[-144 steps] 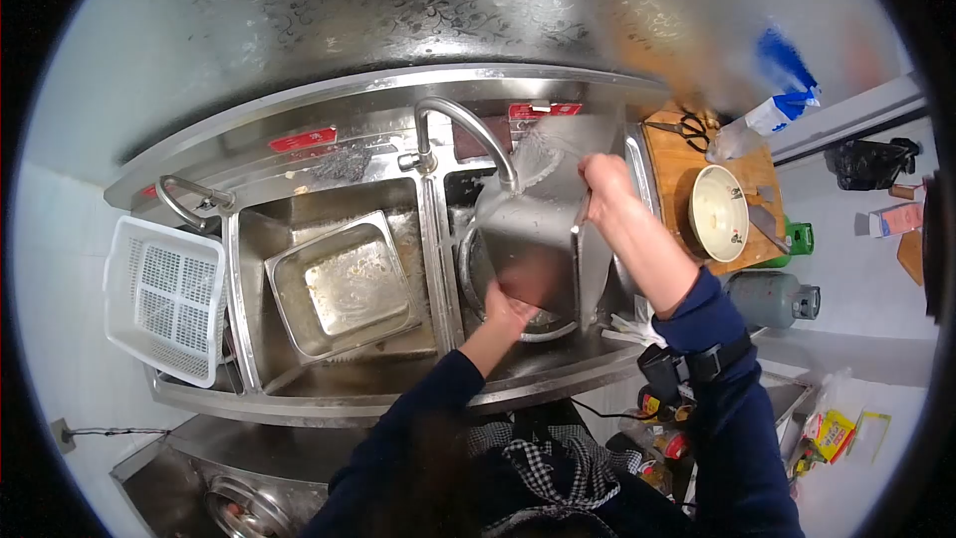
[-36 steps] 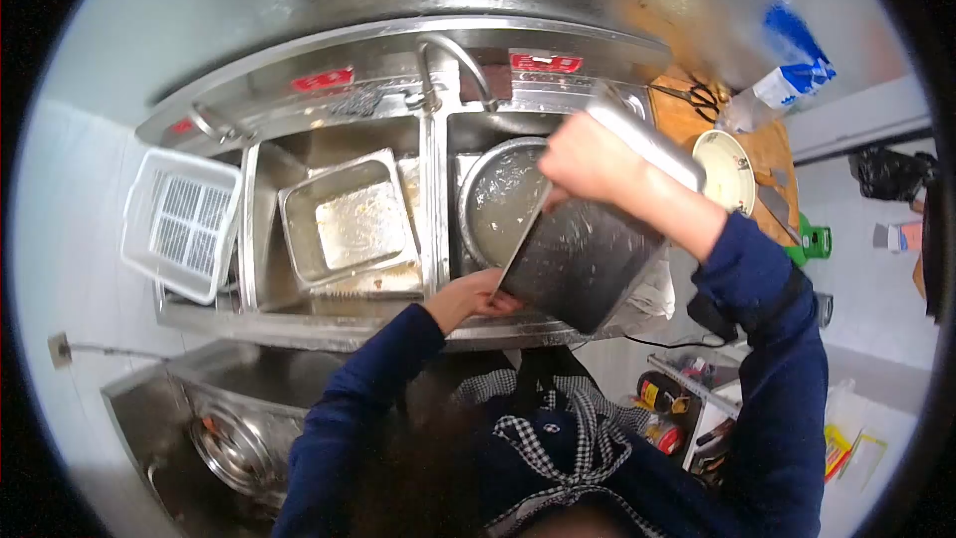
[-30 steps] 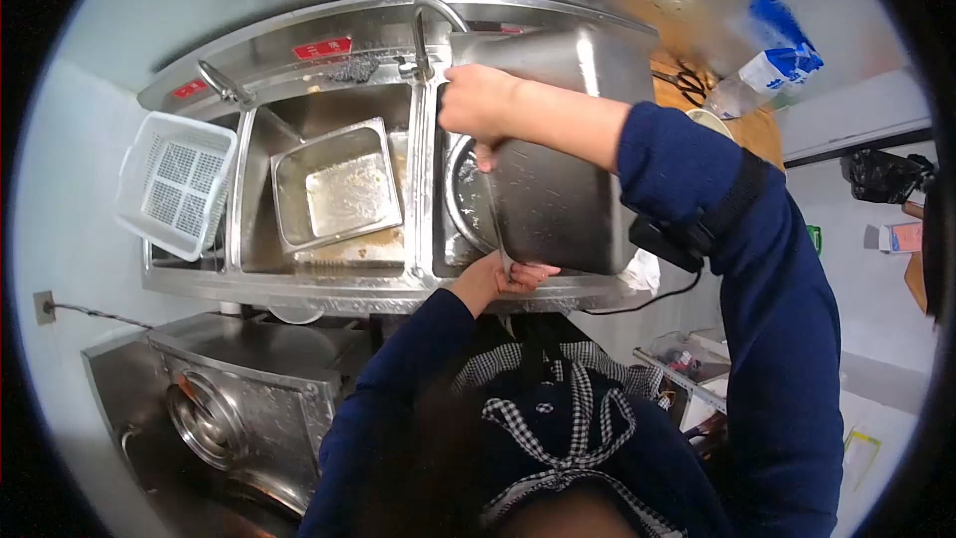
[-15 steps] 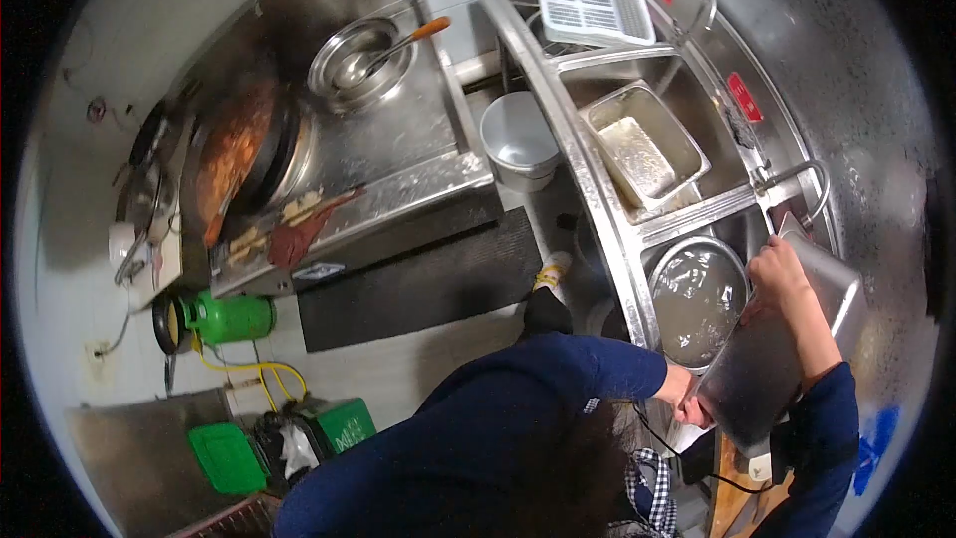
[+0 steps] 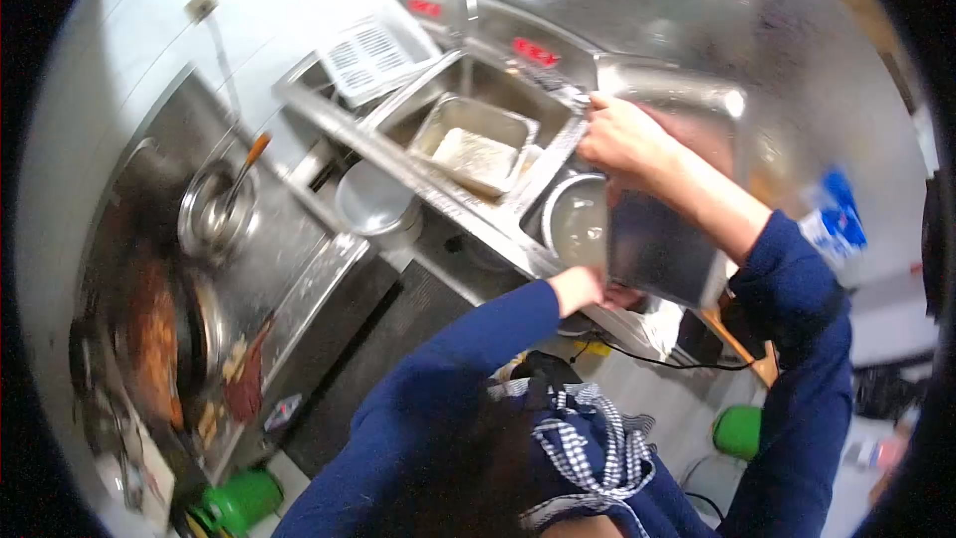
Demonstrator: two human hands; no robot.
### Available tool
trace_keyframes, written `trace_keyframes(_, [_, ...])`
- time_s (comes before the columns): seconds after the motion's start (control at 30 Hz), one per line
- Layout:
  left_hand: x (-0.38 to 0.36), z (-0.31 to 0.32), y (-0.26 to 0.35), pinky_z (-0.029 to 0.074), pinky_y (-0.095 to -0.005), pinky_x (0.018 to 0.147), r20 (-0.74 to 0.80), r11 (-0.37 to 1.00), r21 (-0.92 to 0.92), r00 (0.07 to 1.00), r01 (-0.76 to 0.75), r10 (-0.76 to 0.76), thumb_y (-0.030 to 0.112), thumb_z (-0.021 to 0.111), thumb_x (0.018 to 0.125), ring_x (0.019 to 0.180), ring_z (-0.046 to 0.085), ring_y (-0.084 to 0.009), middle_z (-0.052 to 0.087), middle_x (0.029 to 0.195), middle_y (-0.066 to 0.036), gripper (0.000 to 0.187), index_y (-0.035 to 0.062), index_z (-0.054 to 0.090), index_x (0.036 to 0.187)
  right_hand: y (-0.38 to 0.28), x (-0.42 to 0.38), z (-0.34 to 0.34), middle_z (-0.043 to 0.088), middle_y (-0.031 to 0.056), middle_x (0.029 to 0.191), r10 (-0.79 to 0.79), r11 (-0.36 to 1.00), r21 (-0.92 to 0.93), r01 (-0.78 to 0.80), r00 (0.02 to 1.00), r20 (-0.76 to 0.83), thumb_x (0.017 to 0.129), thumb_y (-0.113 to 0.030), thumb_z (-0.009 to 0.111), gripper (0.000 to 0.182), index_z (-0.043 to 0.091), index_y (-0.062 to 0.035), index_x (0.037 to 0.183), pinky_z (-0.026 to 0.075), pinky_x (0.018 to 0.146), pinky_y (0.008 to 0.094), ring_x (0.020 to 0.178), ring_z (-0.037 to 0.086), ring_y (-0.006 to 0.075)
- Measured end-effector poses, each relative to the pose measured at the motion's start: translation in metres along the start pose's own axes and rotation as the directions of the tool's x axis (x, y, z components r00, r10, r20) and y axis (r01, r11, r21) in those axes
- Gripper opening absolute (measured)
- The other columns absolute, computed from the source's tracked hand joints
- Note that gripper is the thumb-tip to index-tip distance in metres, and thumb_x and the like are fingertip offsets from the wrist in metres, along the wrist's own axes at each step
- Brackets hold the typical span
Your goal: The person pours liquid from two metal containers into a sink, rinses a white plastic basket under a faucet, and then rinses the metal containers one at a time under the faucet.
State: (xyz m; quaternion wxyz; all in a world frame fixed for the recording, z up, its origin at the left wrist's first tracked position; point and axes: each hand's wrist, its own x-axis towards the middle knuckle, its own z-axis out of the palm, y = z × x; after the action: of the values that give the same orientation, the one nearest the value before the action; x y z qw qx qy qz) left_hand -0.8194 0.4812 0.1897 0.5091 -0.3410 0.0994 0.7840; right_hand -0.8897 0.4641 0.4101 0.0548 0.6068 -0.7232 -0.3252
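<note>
Both my hands grip a deep rectangular stainless steel pan [image 5: 662,254], tilted at the right end of the sink. My left hand [image 5: 583,291] closes on its near lower edge, the fingertips partly hidden behind the metal. My right hand [image 5: 622,139] clasps the far upper edge with bent fingers. Just left of the pan, and partly covered by it, is a round metal pot [image 5: 550,221] of cloudy liquid in a sink basin. The neighbouring basin holds another rectangular steel pan [image 5: 435,123] with something pale on its bottom.
A white plastic basket [image 5: 383,40] sits at the sink's far left end. A white bucket [image 5: 373,201] stands beside the sink. On the stove counter are a metal bowl with a ladle [image 5: 221,214] and a wok of reddish food [image 5: 154,349]. A black cable [image 5: 657,359] hangs near my body.
My view has swung to the right, so the sink and stove appear further left. Both hands keep hold of the steel pan, which still hangs beside the round pot at a changed tilt.
</note>
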Motion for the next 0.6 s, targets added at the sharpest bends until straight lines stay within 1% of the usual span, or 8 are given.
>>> trace_keyframes(0.1, [0.007, -0.063, 0.016, 0.022, -0.0245, 0.03, 0.162, 0.994, 0.071, 0.984, -0.083, 0.071, 0.032, 0.036, 0.085, 0.036, 0.03, -0.0115, 0.044, 0.064, -0.011, 0.03, 0.0043, 0.045, 0.078, -0.008, -0.043, -0.005, 0.056, 0.0045, 0.071, 0.153, 0.975, 0.185, -0.125, 0.977, -0.148, 0.039, -0.037, 0.075, 0.049, 0.051, -0.0088, 0.071, 0.033, 0.084, 0.0345, 0.085, 0.05, 0.0199])
trace_keyframes(0.13, [-0.018, -0.059, 0.01, 0.025, -0.0255, 0.029, -0.015, 0.898, 0.309, 0.942, -0.314, 0.335, 0.026, 0.038, 0.085, 0.035, 0.031, -0.0127, 0.043, 0.063, -0.009, 0.022, 0.0062, 0.041, 0.077, -0.018, -0.063, -0.006, 0.052, 0.0039, 0.071, 0.21, 0.956, 0.252, -0.149, 0.949, -0.236, 0.041, -0.036, 0.075, 0.051, 0.047, -0.0093, 0.075, 0.033, 0.084, 0.0363, 0.084, 0.048, 0.0214])
trace_keyframes(0.2, [-0.025, -0.07, 0.02, 0.049, -0.0334, 0.05, 0.009, 0.587, 0.349, 0.629, -0.731, 0.777, 0.0, 0.051, 0.074, 0.063, 0.054, -0.0206, 0.052, 0.077, -0.01, 0.018, 0.0049, 0.046, 0.091, -0.047, -0.104, -0.003, 0.048, 0.0046, 0.075, 0.424, 0.892, 0.332, -0.307, 0.824, -0.376, 0.049, -0.031, 0.073, 0.046, 0.047, -0.0098, 0.079, 0.032, 0.084, 0.0382, 0.085, 0.047, 0.0221])
trace_keyframes(0.33, [-0.101, -0.066, 0.029, 0.046, -0.0269, 0.076, 0.307, -0.109, 0.54, 0.075, -0.835, 0.949, -0.01, 0.048, 0.07, 0.085, 0.057, -0.019, 0.057, 0.095, -0.013, 0.032, -0.0066, 0.044, 0.102, -0.129, -0.158, 0.035, 0.047, 0.004, 0.073, 0.778, 0.593, 0.607, -0.53, 0.571, -0.261, 0.063, -0.023, 0.069, 0.028, 0.048, -0.009, 0.075, 0.03, 0.079, 0.037, 0.079, 0.047, 0.0221])
trace_keyframes(0.43, [-0.148, -0.041, 0.011, 0.044, -0.0331, 0.063, 0.571, -0.607, 0.675, -0.225, -0.42, 0.79, -0.007, 0.045, 0.069, 0.07, 0.058, -0.0297, 0.057, 0.077, -0.017, 0.021, 0.0019, 0.05, 0.088, -0.177, -0.186, 0.084, 0.048, 0.007, 0.076, 0.921, 0.383, 0.639, -0.666, 0.227, -0.315, 0.068, -0.017, 0.067, 0.023, 0.049, -0.0056, 0.078, 0.032, 0.077, 0.0368, 0.082, 0.046, 0.0247])
trace_keyframes(0.5, [-0.159, -0.041, 0.015, 0.042, -0.0387, 0.054, 0.705, -0.708, 0.705, -0.07, -0.044, 0.706, -0.006, 0.047, 0.066, 0.062, 0.053, -0.0355, 0.053, 0.067, -0.017, 0.016, 0.003, 0.046, 0.079, -0.186, -0.192, 0.101, 0.049, 0.0115, 0.087, 0.987, -0.024, 0.723, -0.69, -0.13, -0.091, 0.07, -0.018, 0.066, 0.031, 0.048, -0.0021, 0.09, 0.034, 0.078, 0.0368, 0.087, 0.045, 0.0271])
trace_keyframes(0.53, [-0.159, -0.038, 0.02, 0.037, -0.0399, 0.048, 0.853, -0.874, 0.481, -0.196, -0.066, 0.484, -0.004, 0.049, 0.062, 0.053, 0.048, -0.036, 0.044, 0.058, -0.017, 0.016, 0.002, 0.043, 0.076, -0.189, -0.199, 0.132, 0.047, 0.0153, 0.099, 0.981, -0.1, 0.738, -0.668, -0.192, -0.04, 0.069, -0.023, 0.068, 0.046, 0.044, 0.0001, 0.102, 0.034, 0.083, 0.0369, 0.092, 0.045, 0.0291])
trace_keyframes(0.6, [-0.165, -0.026, 0.028, 0.039, -0.0397, 0.049, 0.934, -0.937, 0.346, -0.113, 0.038, 0.34, -0.005, 0.049, 0.061, 0.054, 0.051, -0.0343, 0.047, 0.06, -0.017, 0.019, 0.0025, 0.044, 0.077, -0.184, -0.198, 0.164, 0.045, 0.0196, 0.106, 0.973, -0.232, 0.799, -0.554, -0.143, 0.183, 0.064, -0.03, 0.072, 0.068, 0.037, 0.0043, 0.112, 0.035, 0.089, 0.0371, 0.102, 0.043, 0.031])
